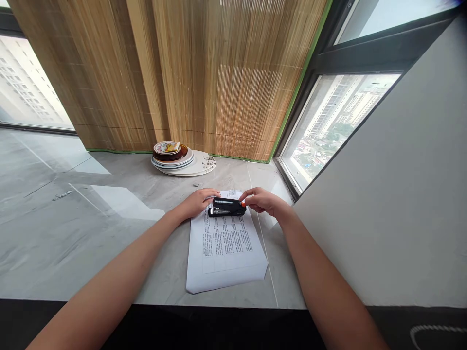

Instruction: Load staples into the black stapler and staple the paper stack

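Note:
A black stapler [228, 206] with an orange part at its right end lies crosswise over the upper part of a printed paper stack [226, 262]. My right hand [261, 200] has its thumb and fingers closed at the stapler's orange end. At the stapler's left end, my left hand [200, 201] rests by the paper's upper left edge, its fingers stretched out towards the right. Whether those fingertips touch the stapler I cannot tell. Lines of small text show below the stapler, and part of the top of the page is hidden.
Several stacked plates [182, 163] stand at the back of the grey marble-patterned ledge [120, 233]. Behind them hangs a bamboo blind [204, 78]. A white wall [394, 194] and a window [328, 126] bound the right side.

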`<state>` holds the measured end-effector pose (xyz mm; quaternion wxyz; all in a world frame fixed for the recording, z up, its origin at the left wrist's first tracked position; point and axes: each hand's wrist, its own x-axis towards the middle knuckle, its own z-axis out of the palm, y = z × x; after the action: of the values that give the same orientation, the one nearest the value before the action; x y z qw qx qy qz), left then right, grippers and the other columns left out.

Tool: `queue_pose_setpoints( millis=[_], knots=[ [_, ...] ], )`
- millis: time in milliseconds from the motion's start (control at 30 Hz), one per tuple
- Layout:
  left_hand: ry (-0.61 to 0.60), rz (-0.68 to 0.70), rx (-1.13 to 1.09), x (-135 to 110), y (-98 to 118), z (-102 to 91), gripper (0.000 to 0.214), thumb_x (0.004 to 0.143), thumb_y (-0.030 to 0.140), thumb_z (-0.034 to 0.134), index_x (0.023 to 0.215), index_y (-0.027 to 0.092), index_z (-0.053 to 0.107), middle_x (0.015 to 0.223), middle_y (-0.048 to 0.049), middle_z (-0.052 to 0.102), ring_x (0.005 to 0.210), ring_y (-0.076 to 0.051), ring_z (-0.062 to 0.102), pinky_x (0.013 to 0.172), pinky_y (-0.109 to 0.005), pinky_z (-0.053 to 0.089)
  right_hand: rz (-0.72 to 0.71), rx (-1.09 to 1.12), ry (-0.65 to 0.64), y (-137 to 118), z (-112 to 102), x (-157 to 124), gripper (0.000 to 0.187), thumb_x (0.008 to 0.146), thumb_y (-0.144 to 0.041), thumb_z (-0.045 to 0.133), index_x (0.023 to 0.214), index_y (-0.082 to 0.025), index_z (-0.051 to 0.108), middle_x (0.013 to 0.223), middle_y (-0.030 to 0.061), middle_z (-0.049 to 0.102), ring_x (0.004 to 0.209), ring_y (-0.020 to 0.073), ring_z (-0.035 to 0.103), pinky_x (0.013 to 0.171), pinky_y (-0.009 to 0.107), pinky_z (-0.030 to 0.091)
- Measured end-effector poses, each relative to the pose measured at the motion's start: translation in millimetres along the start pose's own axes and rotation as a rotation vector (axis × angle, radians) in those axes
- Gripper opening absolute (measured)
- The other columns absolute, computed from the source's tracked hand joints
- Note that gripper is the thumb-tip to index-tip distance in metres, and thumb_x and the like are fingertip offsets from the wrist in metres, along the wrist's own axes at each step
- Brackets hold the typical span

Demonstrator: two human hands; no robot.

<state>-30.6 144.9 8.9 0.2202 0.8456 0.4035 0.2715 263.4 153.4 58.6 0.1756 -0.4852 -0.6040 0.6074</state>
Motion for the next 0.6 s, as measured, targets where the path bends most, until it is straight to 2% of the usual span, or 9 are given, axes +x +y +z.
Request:
queue_pose_setpoints(
  millis=[167,233,333,500,600],
  knots=[
    [0.011,-0.097,-0.138,-0.5,0.3,-5.1,0.036,0.091,0.023,0.05,0.115,0.022,0.077,0.132,-0.0054,0.073,0.125,-0.024,0.065,0.114,-0.041,0.046,0.077,-0.217,0.138,6.8,0.8,7.3,0.013,0.062,-0.017,0.074,0.074,-0.019,0.069,0.052,-0.0037,0.045,0.048,0.009,0.032,0.045,0.025,0.017],
    [0.023,-0.12,-0.165,-0.5,-0.4,-5.4,0.036,0.09,0.023,0.05,0.112,0.022,0.078,0.13,-0.0048,0.074,0.123,-0.024,0.066,0.113,-0.039,0.048,0.015,-0.2,0.186,7.7,-3.0,6.6,0.012,0.064,-0.019,0.073,0.075,-0.019,0.069,0.054,-0.0034,0.045,0.048,0.0086,0.031,0.045,0.025,0.017],
    [0.029,-0.122,-0.175,-0.5,-0.4,-5.1,0.035,0.09,0.024,0.05,0.111,0.023,0.079,0.129,-0.0043,0.074,0.122,-0.024,0.067,0.112,-0.039,0.049,-0.095,-0.065,0.203,5.4,-8.7,1.8,0.019,0.07,-0.023,0.073,0.089,-0.02,0.071,0.056,-0.0051,0.04,0.049,0.0082,0.026,0.046,0.026,0.016],
    [0.035,-0.117,-0.149,-0.4,2.1,-5.0,0.037,0.085,0.019,0.05,0.109,0.022,0.079,0.129,-0.0047,0.074,0.122,-0.024,0.067,0.11,-0.039,0.049,-0.034,0.024,-0.125,-0.8,-5.6,-4.5,0.032,0.073,-0.029,0.078,0.103,-0.016,0.074,0.057,-0.0061,0.036,0.052,0.0085,0.025,0.049,0.026,0.015],
    [0.031,-0.099,-0.137,-0.4,3.2,-5.0,0.039,0.082,0.016,0.05,0.108,0.022,0.079,0.128,-0.0043,0.074,0.122,-0.024,0.067,0.112,-0.04,0.048,-0.05,0.055,-0.163,-3.1,-3.0,-6.0,0.035,0.075,-0.032,0.079,0.105,-0.015,0.075,0.058,-0.0071,0.032,0.053,0.0086,0.024,0.05,0.026,0.015]
  ],
)
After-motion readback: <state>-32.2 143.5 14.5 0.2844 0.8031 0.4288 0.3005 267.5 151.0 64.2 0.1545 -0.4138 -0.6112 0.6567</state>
